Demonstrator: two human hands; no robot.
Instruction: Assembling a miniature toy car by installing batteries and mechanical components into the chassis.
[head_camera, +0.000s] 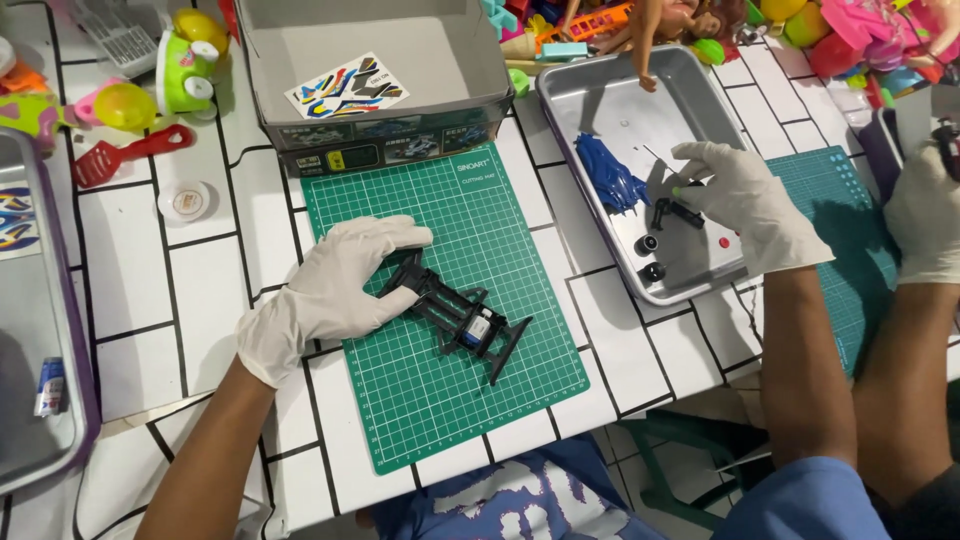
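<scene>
My left hand (325, 295), in a white glove, grips the left end of a black toy car chassis (465, 320). The chassis lies flat on a green cutting mat (440, 400) and has a small motor in its middle. My right hand (745, 205), also gloved, reaches into a metal tray (600, 95). Its fingertips pinch a small green piece just above a black part (675, 213). A blue toy car body (608, 175) lies in the tray to the left of that hand. Two small black wheels (650, 258) and a red dot-like piece sit near the tray's front.
An open grey box (480, 70) holding a sticker sheet stands behind the mat. Colourful toys crowd the far edge and left. Another metal tray (85, 400) is at the left. A co-worker's gloved hand (925, 215) holds something dark over a second green mat (850, 250).
</scene>
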